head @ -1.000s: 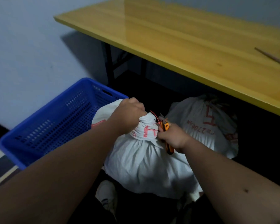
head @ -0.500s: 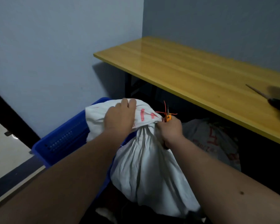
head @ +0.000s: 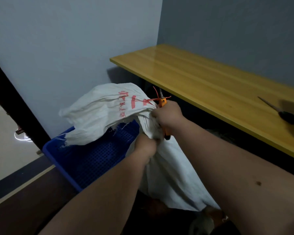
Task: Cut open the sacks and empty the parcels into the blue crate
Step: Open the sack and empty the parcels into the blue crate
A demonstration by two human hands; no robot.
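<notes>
A white woven sack [head: 168, 175] with red print hangs lifted between my arms, its loose top flap [head: 102, 114] drooping over the blue crate [head: 92, 160]. My right hand [head: 168, 116] grips the bunched neck together with small orange snips [head: 163, 102], whose tip points up beside a red tie [head: 157, 98]. My left hand [head: 145, 147] grips the sack cloth just below the neck. The sack's contents are hidden.
A yellow wooden table [head: 210, 85] runs along the right wall, with a dark-handled tool [head: 285, 115] lying on it. The crate stands on the floor by the left wall, beside a dark door frame [head: 15, 102]. A shoe [head: 214, 217] shows below the sack.
The sack has been lifted higher, off the floor. My left hand has let go of the top and taken hold lower, below the neck. The top flap now hangs over the crate.
</notes>
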